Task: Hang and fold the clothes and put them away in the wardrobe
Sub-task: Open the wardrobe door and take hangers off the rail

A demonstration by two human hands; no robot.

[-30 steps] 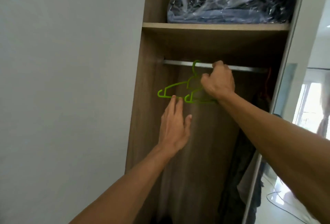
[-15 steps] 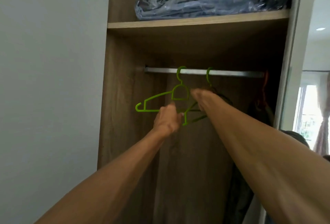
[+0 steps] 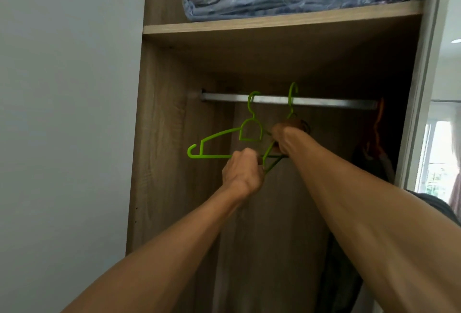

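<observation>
Under the rail [image 3: 329,103], the left hand [image 3: 243,172] grips the left green hanger [image 3: 219,135] by its bottom bar and the right hand [image 3: 287,138] apparently clutches the second hanger [image 3: 289,99]; tugging their crossed frames apart could unhook one.

Plain pale wall [image 3: 69,113] left of wood-grain wardrobe [image 3: 159,163]; at far right a bright daylit window [image 3: 436,163], recessed ceiling light [image 3: 456,41] lit above.

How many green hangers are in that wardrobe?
2. The left hanger hooks the rail; the right hanger beside it is partly behind the right hand. Dark clothes at right could hide more.
</observation>
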